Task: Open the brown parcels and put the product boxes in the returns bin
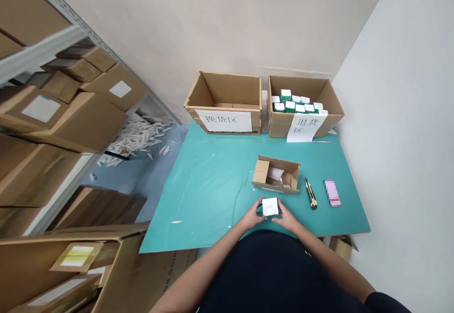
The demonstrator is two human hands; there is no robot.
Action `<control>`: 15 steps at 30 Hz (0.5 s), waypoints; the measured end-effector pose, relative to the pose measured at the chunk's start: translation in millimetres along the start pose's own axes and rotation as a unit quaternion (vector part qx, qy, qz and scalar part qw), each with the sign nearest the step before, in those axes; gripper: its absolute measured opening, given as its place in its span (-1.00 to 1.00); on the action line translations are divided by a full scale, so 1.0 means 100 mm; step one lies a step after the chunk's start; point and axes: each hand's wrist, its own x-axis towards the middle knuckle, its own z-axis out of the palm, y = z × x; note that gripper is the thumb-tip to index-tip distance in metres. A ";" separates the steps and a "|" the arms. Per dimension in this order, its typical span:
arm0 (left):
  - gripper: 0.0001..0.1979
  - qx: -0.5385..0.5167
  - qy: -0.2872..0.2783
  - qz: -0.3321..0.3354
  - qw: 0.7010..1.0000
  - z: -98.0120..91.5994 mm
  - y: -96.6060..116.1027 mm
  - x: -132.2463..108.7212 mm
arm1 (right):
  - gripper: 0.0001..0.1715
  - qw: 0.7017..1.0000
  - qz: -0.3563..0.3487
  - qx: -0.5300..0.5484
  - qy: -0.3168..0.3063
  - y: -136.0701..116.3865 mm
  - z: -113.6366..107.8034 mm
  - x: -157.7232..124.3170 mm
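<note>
Between my two hands, near the front edge of the green table (205, 185), I hold a small white box (270, 206). My left hand (254, 214) grips its left side and my right hand (285, 217) its right side, the fingers curled around it. Just beyond it stands an opened small cardboard box (261, 171) with some whitish, clear packing material (275, 176) inside. A yellow and black box cutter (310, 194) lies to the right of that box. Farther right is a pink, pixelated flat object (332, 193).
At the back stand two cardboard bins with handwritten paper signs. The left bin (193, 109) shows a bare bottom; the right bin (333, 102) holds several green and white boxes (290, 106). Shelves of cartons (95, 119) rise at left, and a large open carton (124, 256) stands lower left.
</note>
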 end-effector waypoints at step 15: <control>-0.16 0.001 0.061 0.024 0.998 0.01 0.90 -0.48 | 0.09 0.999 0.030 0.015 0.021 -1.18 0.13 -0.23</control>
